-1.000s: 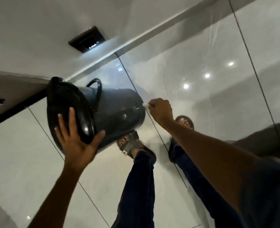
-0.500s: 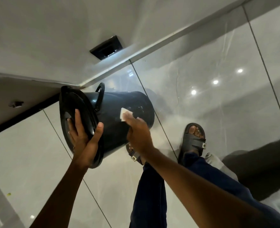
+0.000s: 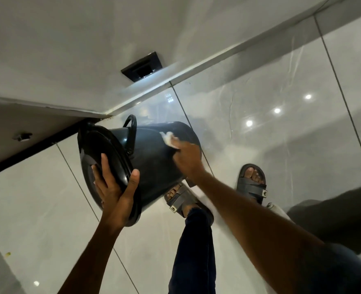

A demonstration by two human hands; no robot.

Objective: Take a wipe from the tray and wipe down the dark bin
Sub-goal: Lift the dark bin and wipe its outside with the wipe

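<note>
The dark bin is tipped on its side above the floor, its black lid facing left and a loop handle on top. My left hand grips the lid's lower rim, fingers spread over the lid and thumb hooked on the edge. My right hand presses a white wipe against the upper side wall of the bin. The tray is out of view.
Glossy pale floor tiles reflect ceiling lights. My two feet in grey sandals stand just below the bin. A white wall with a dark socket plate runs behind; a dark baseboard lies at left.
My right hand with the wipe has slid from the bin's base end onto its side wall, then further up it. The bin has shifted slightly right in view.
</note>
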